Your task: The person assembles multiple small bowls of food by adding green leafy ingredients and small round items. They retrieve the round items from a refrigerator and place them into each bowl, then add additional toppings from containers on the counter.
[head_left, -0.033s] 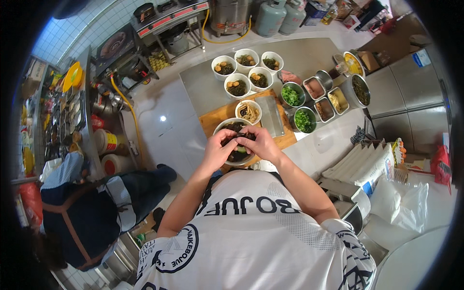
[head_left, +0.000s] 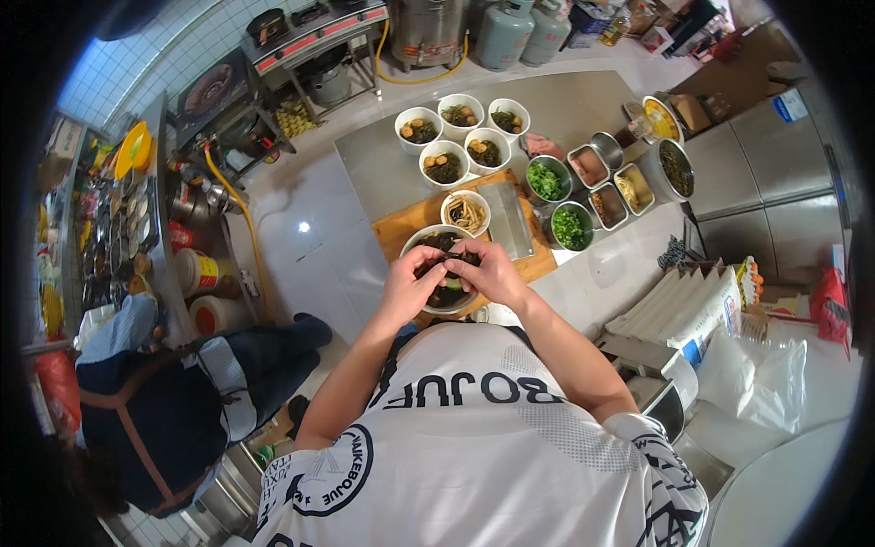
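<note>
Both hands meet over a large white bowl (head_left: 421,235) holding dark, wet-looking pieces in liquid and a bit of green. The fingers of my left hand (head_left: 410,284) and my right hand (head_left: 494,276) are bent together, pinching a dark, leafy piece (head_left: 450,258) that looks like wood ear fungus. My fingers cover part of it. Just beyond the bowl stands a smaller white bowl of pale strips (head_left: 466,214). Under these is a wooden cutting board (head_left: 392,239), with a rectangular metal tray (head_left: 507,217) at its right.
Several white bowls (head_left: 444,167) with dark greens stand on the steel table (head_left: 374,155). Steel tubs of chopped greens (head_left: 571,228) and small steel boxes (head_left: 609,208) are at the right. A person (head_left: 155,410) is at the left, by shelving. Gas cylinders (head_left: 504,36) stand behind.
The whole view has shifted slightly to the left. My hands keep their pinch on the dark piece over the bowl.
</note>
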A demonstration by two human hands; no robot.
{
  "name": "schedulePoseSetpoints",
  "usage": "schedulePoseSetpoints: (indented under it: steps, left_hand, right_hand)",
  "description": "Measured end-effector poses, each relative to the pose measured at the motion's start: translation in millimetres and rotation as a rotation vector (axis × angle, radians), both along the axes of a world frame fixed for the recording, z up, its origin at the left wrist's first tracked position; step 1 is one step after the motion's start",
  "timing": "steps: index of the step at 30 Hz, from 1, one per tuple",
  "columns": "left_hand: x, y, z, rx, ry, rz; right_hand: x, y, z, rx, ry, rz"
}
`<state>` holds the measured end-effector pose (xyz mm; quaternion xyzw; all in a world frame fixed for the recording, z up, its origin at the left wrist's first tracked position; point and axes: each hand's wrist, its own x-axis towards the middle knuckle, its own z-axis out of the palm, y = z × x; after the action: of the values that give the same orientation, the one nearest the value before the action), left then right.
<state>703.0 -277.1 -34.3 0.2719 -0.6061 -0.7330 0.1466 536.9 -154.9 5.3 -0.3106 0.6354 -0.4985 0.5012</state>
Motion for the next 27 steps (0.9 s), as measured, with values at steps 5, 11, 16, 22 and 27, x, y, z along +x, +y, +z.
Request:
schedulePoseSetpoints:
  steps: [5, 11, 16, 22, 27]
  left_hand:
    - [3, -3, -5, 0.105, 0.072, 0.106]
    - [-1, 11, 1, -0.158, 0.04, 0.185]
    - [-11, 8, 6, -0.067, 0.11, 0.239]
    - [-27, 9, 3, 0.002, 0.084, 0.4]
    - [-58, 9, 18, 0.183, 0.059, 0.491]
  right_hand:
    - [22, -5, 8, 0.079, 0.069, -0.143]
    - [42, -10, -11, 0.006, 0.054, -0.618]
    - [21, -3, -19, -0.052, -0.403, -0.56]
    - [-7, -11, -17, -0.046, -0.811, -0.352]
    - [-72, -6, -17, -0.074, -0.908, -0.299]
